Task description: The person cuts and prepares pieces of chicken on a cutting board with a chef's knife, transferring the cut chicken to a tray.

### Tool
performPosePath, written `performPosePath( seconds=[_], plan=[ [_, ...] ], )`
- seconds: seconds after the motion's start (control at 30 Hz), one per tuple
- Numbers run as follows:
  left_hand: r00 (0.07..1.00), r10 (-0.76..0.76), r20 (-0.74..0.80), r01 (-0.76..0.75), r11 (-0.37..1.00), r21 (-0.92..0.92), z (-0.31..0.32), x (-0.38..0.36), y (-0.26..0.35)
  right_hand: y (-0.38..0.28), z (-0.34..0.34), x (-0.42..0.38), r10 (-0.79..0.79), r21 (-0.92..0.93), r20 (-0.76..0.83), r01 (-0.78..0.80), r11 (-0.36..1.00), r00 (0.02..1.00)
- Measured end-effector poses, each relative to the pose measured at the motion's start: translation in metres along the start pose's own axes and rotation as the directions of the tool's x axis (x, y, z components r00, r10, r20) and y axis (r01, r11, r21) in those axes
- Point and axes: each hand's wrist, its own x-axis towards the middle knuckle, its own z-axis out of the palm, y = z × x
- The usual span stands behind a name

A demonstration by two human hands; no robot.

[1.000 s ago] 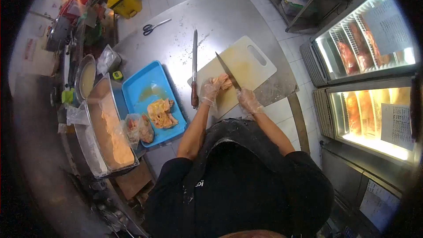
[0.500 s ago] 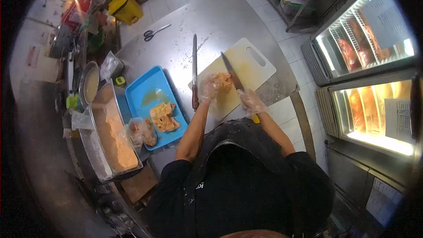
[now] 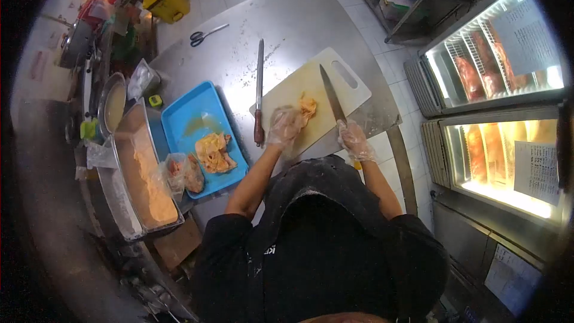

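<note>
My right hand (image 3: 355, 140), in a clear plastic glove, is closed round the handle of a long knife (image 3: 332, 94). The blade points away from me over the white cutting board (image 3: 326, 75), to the right of a piece of raw chicken (image 3: 308, 109) and apart from it. My left hand (image 3: 285, 127), also gloved and slightly blurred, has its fingers closed on the near left side of that piece and hides part of it. Left of the board lies a sharpening steel (image 3: 259, 93) with a brown handle.
A blue tray (image 3: 179, 104) at left holds more raw chicken (image 3: 214, 152) and a bagged piece of meat (image 3: 186, 173). Beside it stands a metal pan (image 3: 158, 143) of orange coating. Scissors (image 3: 208, 34) lie on the steel table (image 3: 287, 15). Lit display fridges (image 3: 490, 119) stand at right.
The knife has moved right, away from the chicken piece, and its blade has swung. My left hand has slid slightly toward me, showing more of the piece. The whole view has shifted a little.
</note>
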Motion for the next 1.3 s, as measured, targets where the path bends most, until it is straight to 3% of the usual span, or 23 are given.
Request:
performPosePath(
  seconds=[0.07, 0.17, 0.23, 0.37, 0.4, 0.47, 0.5, 0.57, 0.67, 0.77, 0.87, 1.0, 1.1, 1.17, 1.27, 1.3],
  plan=[
    [0.971, -0.029, -0.238, 0.024, 0.999, -0.027, 0.032, 0.015, 0.003, 0.002, 0.021, 0.009, -0.098, 0.017, 0.016, 0.098, 0.995, 0.995],
    [0.984, -0.161, -0.080, 0.158, 0.987, -0.041, 0.082, 0.009, -0.032, -0.005, 0.037, 0.022, -0.172, -0.033, 0.048, 0.174, 0.984, 0.984],
    [0.958, -0.287, -0.001, 0.280, 0.937, -0.208, 0.079, 0.010, -0.031, -0.012, 0.038, 0.027, -0.191, -0.078, 0.062, 0.196, 0.977, 0.980],
    [0.947, -0.322, 0.006, 0.298, 0.869, -0.395, 0.079, 0.009, -0.038, -0.008, 0.048, 0.033, -0.258, -0.096, 0.011, 0.258, 0.961, 0.966],
    [0.958, -0.274, 0.081, 0.285, 0.932, -0.225, 0.080, 0.012, -0.043, -0.012, 0.047, 0.034, -0.279, -0.093, -0.023, 0.276, 0.957, 0.960],
    [0.944, -0.217, 0.250, 0.193, 0.974, 0.119, 0.083, 0.021, -0.054, -0.016, 0.040, 0.037, -0.110, -0.073, 0.145, 0.121, 0.990, 0.983],
    [0.917, -0.264, 0.298, 0.226, 0.961, 0.157, 0.082, 0.023, -0.055, -0.020, 0.036, 0.037, -0.024, -0.073, 0.230, 0.041, 0.996, 0.973],
    [0.851, -0.356, 0.386, 0.281, 0.930, 0.237, 0.081, 0.027, -0.053, -0.007, 0.052, 0.037, -0.151, -0.029, 0.102, 0.155, 0.988, 0.983],
    [0.918, -0.394, 0.049, 0.396, 0.915, -0.071, 0.120, 0.001, -0.071, -0.004, 0.057, 0.041, -0.186, -0.057, 0.030, 0.188, 0.981, 0.982],
    [0.921, -0.346, 0.180, 0.313, 0.931, 0.188, 0.089, 0.010, -0.046, -0.005, 0.051, 0.040, -0.131, -0.058, 0.079, 0.136, 0.989, 0.988],
    [0.899, -0.409, 0.157, 0.400, 0.912, 0.087, 0.073, 0.018, -0.030, -0.011, 0.036, 0.030, -0.079, 0.003, 0.095, 0.079, 0.997, 0.992],
    [0.927, -0.372, 0.039, 0.374, 0.923, -0.089, 0.146, -0.012, -0.088, 0.007, 0.039, 0.020, -0.083, 0.221, 0.063, 0.067, 0.973, 0.995],
    [0.817, -0.571, 0.086, 0.551, 0.726, -0.411, 0.140, -0.011, -0.083, -0.024, 0.014, 0.000, 0.050, 0.384, 0.226, -0.136, 0.913, 0.973],
    [0.587, -0.768, 0.257, 0.735, 0.373, -0.566, 0.065, 0.024, -0.016, -0.008, 0.035, 0.006, -0.106, 0.239, 0.078, 0.085, 0.967, 0.991],
    [0.604, -0.781, 0.158, 0.774, 0.527, -0.351, 0.132, 0.001, -0.080, -0.004, 0.040, 0.007, -0.156, 0.200, 0.063, 0.141, 0.970, 0.986],
    [0.630, -0.747, 0.212, 0.755, 0.526, -0.392, 0.118, 0.005, -0.072, -0.005, 0.039, 0.008, -0.148, 0.209, 0.067, 0.131, 0.969, 0.987]
  ],
)
